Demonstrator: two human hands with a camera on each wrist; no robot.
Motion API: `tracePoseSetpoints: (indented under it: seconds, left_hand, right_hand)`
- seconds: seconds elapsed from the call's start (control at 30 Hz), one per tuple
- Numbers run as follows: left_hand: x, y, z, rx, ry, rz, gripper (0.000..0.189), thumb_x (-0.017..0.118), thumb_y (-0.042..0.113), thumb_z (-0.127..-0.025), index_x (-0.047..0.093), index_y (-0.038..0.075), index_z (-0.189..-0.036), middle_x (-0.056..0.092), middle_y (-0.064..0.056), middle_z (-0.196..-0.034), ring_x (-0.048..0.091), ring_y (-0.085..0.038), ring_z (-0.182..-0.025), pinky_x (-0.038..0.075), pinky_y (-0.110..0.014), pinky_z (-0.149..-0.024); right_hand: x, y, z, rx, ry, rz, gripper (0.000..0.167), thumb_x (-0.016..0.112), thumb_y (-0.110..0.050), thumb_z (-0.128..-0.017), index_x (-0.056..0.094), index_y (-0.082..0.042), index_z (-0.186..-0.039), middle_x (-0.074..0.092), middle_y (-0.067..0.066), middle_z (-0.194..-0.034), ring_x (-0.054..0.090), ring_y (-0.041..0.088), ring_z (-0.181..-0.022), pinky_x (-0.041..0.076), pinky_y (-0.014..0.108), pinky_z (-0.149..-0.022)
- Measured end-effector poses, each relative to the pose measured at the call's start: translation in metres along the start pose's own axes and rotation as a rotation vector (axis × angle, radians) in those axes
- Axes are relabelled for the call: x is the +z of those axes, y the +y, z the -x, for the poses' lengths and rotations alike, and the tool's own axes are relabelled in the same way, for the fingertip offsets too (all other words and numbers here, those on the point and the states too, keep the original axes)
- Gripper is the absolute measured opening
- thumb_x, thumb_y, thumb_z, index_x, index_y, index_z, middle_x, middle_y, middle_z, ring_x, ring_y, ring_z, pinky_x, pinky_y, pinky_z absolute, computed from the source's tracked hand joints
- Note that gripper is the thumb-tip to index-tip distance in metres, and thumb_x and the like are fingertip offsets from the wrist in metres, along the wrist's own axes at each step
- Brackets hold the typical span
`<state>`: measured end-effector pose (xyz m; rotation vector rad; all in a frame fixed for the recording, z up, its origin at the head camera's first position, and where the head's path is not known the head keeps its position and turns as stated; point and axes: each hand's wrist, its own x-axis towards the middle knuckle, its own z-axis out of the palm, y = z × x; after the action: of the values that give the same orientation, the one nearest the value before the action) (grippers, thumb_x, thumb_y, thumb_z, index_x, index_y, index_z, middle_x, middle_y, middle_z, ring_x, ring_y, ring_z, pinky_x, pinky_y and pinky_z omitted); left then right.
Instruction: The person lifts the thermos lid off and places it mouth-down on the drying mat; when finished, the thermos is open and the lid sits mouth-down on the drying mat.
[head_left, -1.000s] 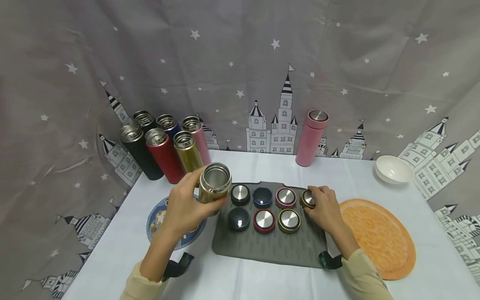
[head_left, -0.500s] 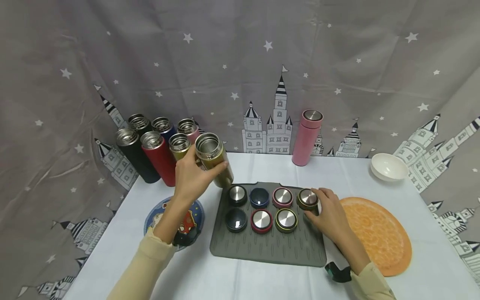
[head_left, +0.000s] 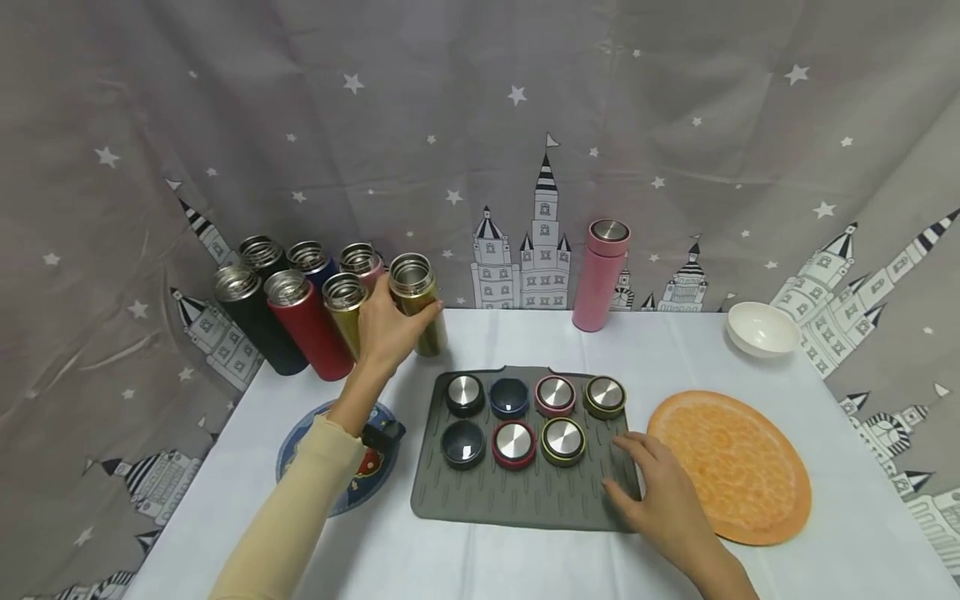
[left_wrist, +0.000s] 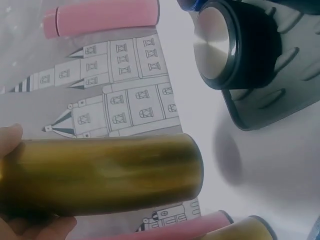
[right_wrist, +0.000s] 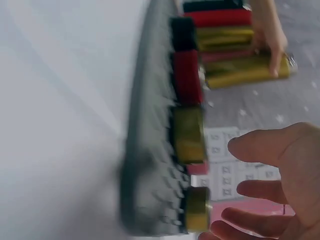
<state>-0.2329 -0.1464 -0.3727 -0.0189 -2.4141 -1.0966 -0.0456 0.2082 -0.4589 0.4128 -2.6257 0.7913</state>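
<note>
My left hand point(head_left: 386, 329) grips a lidless gold thermos bottle point(head_left: 429, 337), upright beside the bottle group at the back left. The left wrist view shows thumb and fingers around its gold body point(left_wrist: 105, 175); I cannot tell whether its base touches the table. My right hand point(head_left: 663, 500) hovers over the right edge of the grey-green mat point(head_left: 517, 504), fingers spread and holding nothing. Nearest it, a yellow-rimmed lid point(head_left: 605, 397) sits on the mat, apart from the fingertips. Several other lids stand in two rows, including a red-rimmed one point(head_left: 513, 442).
Several lidless bottles stand close together, among them a black one point(head_left: 262, 325), a red one point(head_left: 311, 333) and another gold one point(head_left: 343, 312). A lidded pink bottle point(head_left: 600, 283) stands at the back. There is also a white bowl point(head_left: 763, 329), an orange round mat point(head_left: 735, 467) and a blue round mat point(head_left: 288, 450).
The left hand has carried the gold bottle from beside the grey-green mat back to the bottle group. The right hand has let go of the yellow-rimmed lid and drawn toward me.
</note>
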Motion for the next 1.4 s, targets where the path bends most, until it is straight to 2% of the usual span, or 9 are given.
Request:
tracePoseSetpoints:
  seconds: [0.17,0.3,0.5,0.73,0.87,1.0,1.17,1.4]
  left_hand:
    - [0.006,-0.006,-0.007,-0.063,-0.015,0.020,0.071,0.087,0.033,-0.075,0.055,0.004,-0.133,0.067,-0.017,-0.118,0.061,-0.036,-0.109,0.046,-0.051,-0.091]
    - [0.010,-0.009,-0.013,-0.076,-0.025,-0.003,0.073,0.086,0.034,-0.076,0.053,0.003,-0.134,0.066,-0.018,-0.121,0.061,-0.037,-0.110,0.045,-0.052,-0.092]
    - [0.020,-0.013,-0.020,-0.088,-0.031,-0.016,0.073,0.085,0.035,-0.076,0.053,0.002,-0.134,0.066,-0.019,-0.121,0.061,-0.038,-0.112,0.045,-0.052,-0.094]
    - [0.027,-0.025,-0.025,-0.146,-0.035,-0.066,0.074,0.084,0.038,-0.077,0.052,0.002,-0.134,0.065,-0.020,-0.121,0.061,-0.040,-0.112,0.046,-0.053,-0.094]
    - [0.030,-0.028,-0.027,-0.186,-0.062,-0.084,0.075,0.082,0.039,-0.079,0.049,0.002,-0.136,0.064,-0.021,-0.122,0.061,-0.040,-0.113,0.048,-0.053,-0.093]
    - [0.032,-0.026,-0.031,-0.198,-0.088,-0.063,0.078,0.080,0.038,-0.082,0.043,0.002,-0.141,0.061,-0.023,-0.127,0.059,-0.041,-0.116,0.047,-0.054,-0.095]
    - [0.033,-0.027,-0.036,-0.249,-0.057,-0.040,0.078,0.080,0.034,-0.084,0.039,0.002,-0.142,0.058,-0.024,-0.131,0.056,-0.041,-0.121,0.045,-0.053,-0.099]
    - [0.043,-0.030,-0.043,-0.224,-0.053,0.022,0.079,0.079,0.033,-0.084,0.038,0.001,-0.144,0.057,-0.024,-0.132,0.055,-0.040,-0.122,0.043,-0.052,-0.101]
  right_hand:
    - [0.008,-0.002,0.023,-0.010,-0.102,0.090,0.050,0.088,-0.017,-0.071,0.070,-0.001,-0.114,0.063,0.015,-0.118,0.060,0.034,-0.109,0.052,0.050,-0.088]
    - [0.011,0.000,0.035,-0.035,-0.133,0.146,0.047,0.085,-0.018,-0.072,0.071,-0.001,-0.114,0.063,0.020,-0.123,0.059,0.037,-0.111,0.049,0.053,-0.090]
    - [0.013,0.002,0.042,-0.091,-0.168,0.205,0.040,0.081,-0.018,-0.077,0.074,-0.003,-0.112,0.062,0.023,-0.129,0.056,0.042,-0.116,0.049,0.056,-0.092]
    - [0.018,0.002,0.045,-0.124,-0.156,0.230,0.039,0.080,-0.021,-0.079,0.073,-0.006,-0.115,0.063,0.021,-0.128,0.056,0.044,-0.117,0.050,0.055,-0.092]
    - [0.019,0.003,0.046,-0.135,-0.150,0.241,0.038,0.079,-0.022,-0.080,0.073,-0.006,-0.114,0.063,0.020,-0.126,0.056,0.043,-0.117,0.050,0.055,-0.091]
    - [0.021,0.004,0.046,-0.153,-0.115,0.244,0.038,0.079,-0.020,-0.078,0.074,-0.005,-0.112,0.064,0.021,-0.123,0.056,0.044,-0.114,0.050,0.055,-0.089]
    - [0.023,0.004,0.045,-0.174,-0.079,0.232,0.037,0.076,-0.019,-0.078,0.074,-0.003,-0.111,0.065,0.023,-0.120,0.057,0.047,-0.112,0.050,0.056,-0.089]
    - [0.025,0.005,0.046,-0.137,-0.074,0.233,0.038,0.075,-0.019,-0.078,0.073,-0.003,-0.113,0.064,0.023,-0.122,0.057,0.045,-0.113,0.051,0.055,-0.089]
